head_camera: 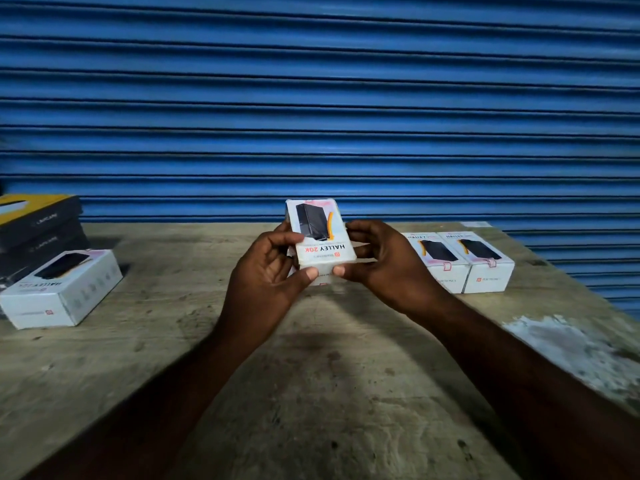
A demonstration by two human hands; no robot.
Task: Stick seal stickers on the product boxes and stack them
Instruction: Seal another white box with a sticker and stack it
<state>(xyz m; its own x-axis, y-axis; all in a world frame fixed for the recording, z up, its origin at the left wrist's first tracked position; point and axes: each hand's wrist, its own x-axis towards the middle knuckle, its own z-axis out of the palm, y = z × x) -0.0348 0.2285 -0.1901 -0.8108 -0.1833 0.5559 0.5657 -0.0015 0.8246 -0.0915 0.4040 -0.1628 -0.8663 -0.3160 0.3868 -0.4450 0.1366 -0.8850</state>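
Observation:
A white product box point(320, 233) printed with a black device and "HALLEY 20K" is held above the middle of the table, its printed face toward me. My left hand point(270, 271) grips its left side and my right hand point(384, 261) grips its right side, both thumbs pressing on the near end. Two matching white boxes point(436, 261) point(485, 265) stand side by side on the right, each with a pink seal sticker on its near top edge. Another white box point(62, 289) lies on the left.
Black and yellow boxes point(38, 226) are stacked at the far left, behind the white one. The worn wooden table point(311, 375) has a white patch at its right edge. A blue roller shutter point(311, 98) closes the back.

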